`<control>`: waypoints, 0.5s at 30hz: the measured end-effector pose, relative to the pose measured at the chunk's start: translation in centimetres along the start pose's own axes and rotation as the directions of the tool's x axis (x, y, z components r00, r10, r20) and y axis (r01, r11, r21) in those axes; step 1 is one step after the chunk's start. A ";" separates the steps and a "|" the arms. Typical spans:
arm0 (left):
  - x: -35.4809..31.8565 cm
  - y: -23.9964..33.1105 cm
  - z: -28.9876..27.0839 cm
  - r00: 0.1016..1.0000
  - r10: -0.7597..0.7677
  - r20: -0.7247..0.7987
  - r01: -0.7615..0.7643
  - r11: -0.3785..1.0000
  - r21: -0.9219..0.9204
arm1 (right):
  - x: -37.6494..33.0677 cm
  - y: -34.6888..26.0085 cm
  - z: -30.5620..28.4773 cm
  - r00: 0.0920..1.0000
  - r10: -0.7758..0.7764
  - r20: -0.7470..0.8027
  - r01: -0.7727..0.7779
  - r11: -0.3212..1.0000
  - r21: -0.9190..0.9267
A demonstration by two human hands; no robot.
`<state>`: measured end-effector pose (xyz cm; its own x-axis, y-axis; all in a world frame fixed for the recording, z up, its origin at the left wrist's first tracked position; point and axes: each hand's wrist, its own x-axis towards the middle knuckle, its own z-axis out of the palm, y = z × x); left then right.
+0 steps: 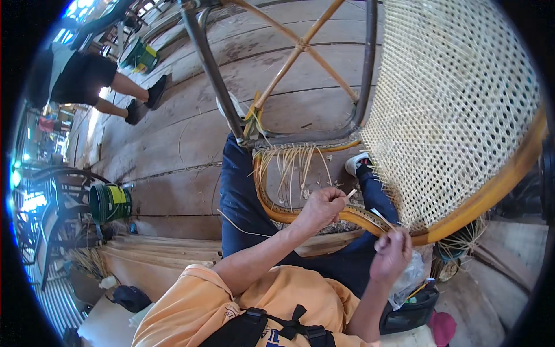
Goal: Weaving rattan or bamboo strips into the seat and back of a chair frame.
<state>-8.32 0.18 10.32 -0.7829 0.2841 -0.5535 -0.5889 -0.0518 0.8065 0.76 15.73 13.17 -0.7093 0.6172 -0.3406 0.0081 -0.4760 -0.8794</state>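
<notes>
Left hand (pixel 325 205) fingers closed, pinched on thin cane strand (pixel 351 193); strand tip pointed right and slightly up, toward woven cane panel (pixel 457 110). Right hand (pixel 393 254) fingers curled shut at panel's lower edge, by curved wooden frame rim (pixel 491 194); whether strand was gripped there could not be told. Strand's long axis lay roughly left-to-right between hands. Right hand nearer to weave; left hand just apart from it. Loose cane ends (pixel 292 165) hung from rim above lap. Green bucket (pixel 110 202) noted on plank floor (pixel 173 144), well apart, left.

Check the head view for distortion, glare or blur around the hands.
Head view: strong fisheye bending of floor planks near the rim; blown-out blue glare at the left edge; left hand and right hand at the cane chair frame reasonably sharp, evenly lit.
</notes>
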 end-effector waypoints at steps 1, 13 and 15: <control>-0.2 0.3 -0.1 1.000 0.018 -0.004 -0.018 1.000 -0.004 | 0.5 1.1 1.2 0.999 0.022 0.032 -0.022 1.000 0.002; -0.1 1.0 -2.3 0.993 0.114 -0.036 -0.116 0.992 -0.050 | 2.6 4.0 4.3 0.974 0.056 0.221 -0.035 0.995 -0.097; -0.1 1.3 -2.4 0.996 0.085 -0.032 -0.087 0.995 -0.042 | 2.6 4.0 4.5 0.976 0.052 0.210 -0.031 0.995 -0.099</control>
<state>-9.48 -2.19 10.89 -0.8364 0.2475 -0.4890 -0.5268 -0.1165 0.8420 -4.23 12.64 10.28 -0.8400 0.4466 -0.3081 0.1000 -0.4307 -0.8969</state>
